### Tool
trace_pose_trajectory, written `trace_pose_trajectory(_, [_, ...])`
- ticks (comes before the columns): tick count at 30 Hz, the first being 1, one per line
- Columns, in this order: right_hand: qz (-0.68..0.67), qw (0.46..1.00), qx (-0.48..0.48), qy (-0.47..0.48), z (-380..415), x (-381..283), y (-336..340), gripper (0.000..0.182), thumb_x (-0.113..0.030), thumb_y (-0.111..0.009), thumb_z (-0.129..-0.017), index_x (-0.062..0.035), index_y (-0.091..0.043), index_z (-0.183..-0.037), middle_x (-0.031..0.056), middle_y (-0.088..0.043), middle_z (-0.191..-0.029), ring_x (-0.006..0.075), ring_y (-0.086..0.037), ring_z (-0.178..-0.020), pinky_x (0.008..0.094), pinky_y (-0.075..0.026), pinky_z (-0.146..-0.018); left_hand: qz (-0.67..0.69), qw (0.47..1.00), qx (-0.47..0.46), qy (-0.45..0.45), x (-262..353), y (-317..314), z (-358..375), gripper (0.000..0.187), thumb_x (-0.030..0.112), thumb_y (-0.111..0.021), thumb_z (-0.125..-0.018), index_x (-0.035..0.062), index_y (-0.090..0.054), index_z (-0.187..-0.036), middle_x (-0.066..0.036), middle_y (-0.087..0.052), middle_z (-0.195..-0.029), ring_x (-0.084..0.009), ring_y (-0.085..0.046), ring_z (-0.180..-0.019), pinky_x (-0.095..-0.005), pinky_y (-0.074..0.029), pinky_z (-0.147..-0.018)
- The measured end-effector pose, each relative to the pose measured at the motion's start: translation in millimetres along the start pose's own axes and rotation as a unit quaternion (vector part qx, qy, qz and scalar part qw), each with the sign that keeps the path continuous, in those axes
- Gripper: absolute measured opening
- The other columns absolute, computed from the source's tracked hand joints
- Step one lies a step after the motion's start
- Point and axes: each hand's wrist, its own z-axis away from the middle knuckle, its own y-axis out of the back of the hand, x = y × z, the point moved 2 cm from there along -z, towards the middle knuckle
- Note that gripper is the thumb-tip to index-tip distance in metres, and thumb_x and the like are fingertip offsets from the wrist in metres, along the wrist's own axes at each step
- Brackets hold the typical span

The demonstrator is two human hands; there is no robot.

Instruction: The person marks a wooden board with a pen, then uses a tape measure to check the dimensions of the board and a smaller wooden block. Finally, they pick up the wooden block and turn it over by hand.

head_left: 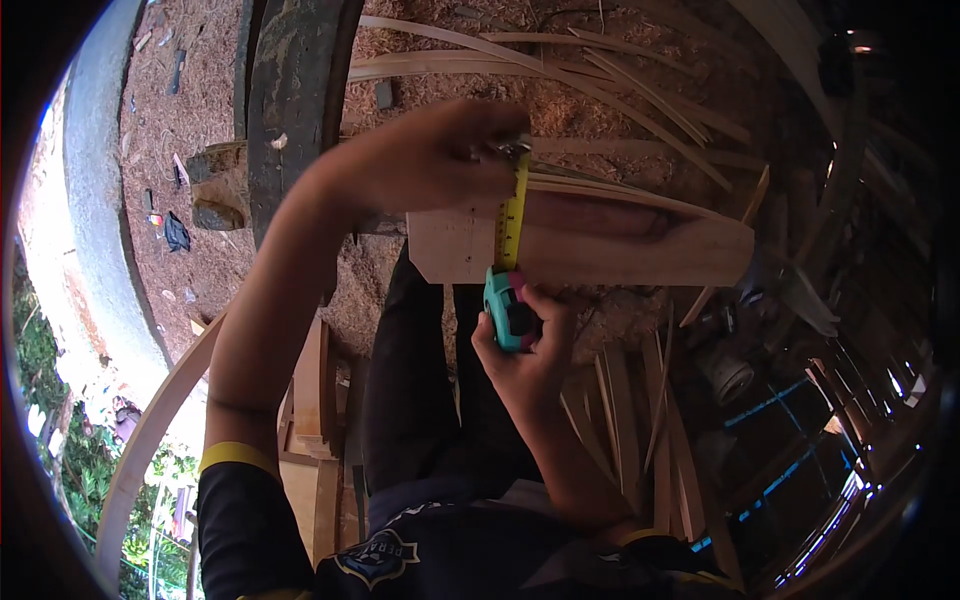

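A teal and pink tape measure [511, 311] is gripped in my right hand [540, 365], close in front of my legs. Its yellow blade [514, 215] is pulled out away from me, across a pale wooden board [620, 250] with a darker reddish patch. My left hand [450, 150] reaches over the board's left part, its fingers closed at the far end of the blade beside the metal tip. The board has cut corners and lies crosswise in front of me; what supports it is mostly hidden.
A dark, heavy beam [295, 110] stands at the left beyond my arm. Long thin wood strips [560, 70] lie on shavings-covered ground at the back. Curved wood pieces [625, 420] lean right of my legs, and more planks [315, 390] stand at the left.
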Motion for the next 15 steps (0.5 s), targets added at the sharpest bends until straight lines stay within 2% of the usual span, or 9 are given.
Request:
trace_pose_trajectory(1, [-0.005,1.000,-0.001,0.009,8,3,-1,0.058,-0.003,-0.086,-0.082,-0.0015,-0.052,-0.128,0.0168,-0.055,-0.120,0.0275,-0.062,-0.104,0.0398,-0.056,-0.086,0.024,0.998,0.063,-0.017,1,12,1,0.021,0.022,-0.066,-0.101,0.0037,-0.063,-0.111,-0.007,-0.059,-0.091,-0.0197,-0.060,-0.086,-0.0383,-0.052,-0.083])
trace_pose_trajectory(2, [-0.009,1.000,-0.004,0.020,14,5,-1,0.056,-0.004,-0.087,-0.079,-0.0015,-0.055,-0.124,0.0180,-0.058,-0.115,0.0323,-0.061,-0.101,0.0438,-0.053,-0.085,0.021,0.998,0.063,-0.018,7,19,-2,0.021,0.022,-0.066,-0.101,0.0037,-0.063,-0.111,-0.007,-0.059,-0.091,-0.0197,-0.060,-0.086,-0.0383,-0.052,-0.083])
trace_pose_trajectory(4, [-0.013,0.999,-0.004,0.031,21,8,1,0.055,-0.006,-0.084,-0.080,-0.0018,-0.053,-0.126,0.0195,-0.059,-0.117,0.0354,-0.063,-0.105,0.0450,-0.055,-0.089,-0.075,0.997,-0.038,-0.001,18,22,-8,0.022,0.022,-0.068,-0.101,0.0042,-0.063,-0.112,-0.008,-0.061,-0.097,-0.0216,-0.063,-0.091,-0.0394,-0.052,-0.088])
trace_pose_trajectory(6, [-0.057,0.995,-0.052,-0.063,29,10,3,0.053,-0.008,-0.080,-0.082,-0.0026,-0.050,-0.125,0.0207,-0.059,-0.118,0.0352,-0.065,-0.108,0.0464,-0.056,-0.092,-0.094,0.995,-0.018,-0.008,8,13,-12,0.021,0.022,-0.067,-0.101,0.0041,-0.062,-0.111,-0.009,-0.062,-0.098,-0.0229,-0.064,-0.092,-0.0403,-0.052,-0.089])
trace_pose_trajectory(7, [-0.058,0.995,-0.051,-0.062,30,7,7,0.053,-0.008,-0.080,-0.082,-0.0026,-0.050,-0.125,0.0207,-0.059,-0.118,0.0352,-0.065,-0.108,0.0464,-0.056,-0.092,-0.113,0.993,0.001,-0.016,0,8,-14,0.021,0.022,-0.067,-0.101,0.0040,-0.062,-0.111,-0.009,-0.063,-0.100,-0.0243,-0.065,-0.094,-0.0413,-0.052,-0.091])
trace_pose_trajectory(9, [-0.061,0.956,-0.169,-0.231,28,1,13,0.052,-0.009,-0.077,-0.082,-0.0035,-0.048,-0.125,0.0198,-0.059,-0.116,0.0333,-0.066,-0.103,0.0457,-0.056,-0.090,-0.126,0.991,0.006,-0.040,-17,2,-14,0.021,0.022,-0.067,-0.101,0.0040,-0.063,-0.111,-0.010,-0.064,-0.101,-0.0263,-0.066,-0.097,-0.0423,-0.052,-0.091])
trace_pose_trajectory(11, [-0.075,0.957,-0.178,-0.219,33,12,12,0.054,-0.009,-0.078,-0.082,-0.0041,-0.046,-0.125,0.0187,-0.058,-0.117,0.0307,-0.065,-0.103,0.0436,-0.056,-0.090,-0.138,0.988,0.009,-0.063,-28,-5,-11,0.021,0.022,-0.067,-0.101,0.0041,-0.063,-0.111,-0.010,-0.065,-0.102,-0.0282,-0.067,-0.099,-0.0433,-0.053,-0.091])
trace_pose_trajectory(13, [-0.088,0.956,-0.185,-0.211,40,21,11,0.055,-0.009,-0.078,-0.082,-0.0048,-0.044,-0.126,0.0176,-0.057,-0.117,0.0281,-0.064,-0.102,0.0416,-0.055,-0.090,-0.124,0.991,0.044,-0.019,-32,-17,-3,0.018,0.019,-0.066,-0.102,0.0042,-0.064,-0.111,-0.012,-0.064,-0.103,-0.0304,-0.068,-0.101,-0.0438,-0.054,-0.088])
trace_pose_trajectory(15, [-0.208,0.923,-0.185,-0.264,46,25,9,0.063,-0.007,-0.076,-0.083,-0.0054,-0.039,-0.134,0.0136,-0.053,-0.116,0.0226,-0.061,-0.100,0.0372,-0.053,-0.091,-0.131,0.989,0.062,-0.031,-39,-25,3,0.016,0.018,-0.066,-0.101,0.0040,-0.065,-0.110,-0.012,-0.065,-0.103,-0.0307,-0.068,-0.101,-0.0437,-0.054,-0.087])
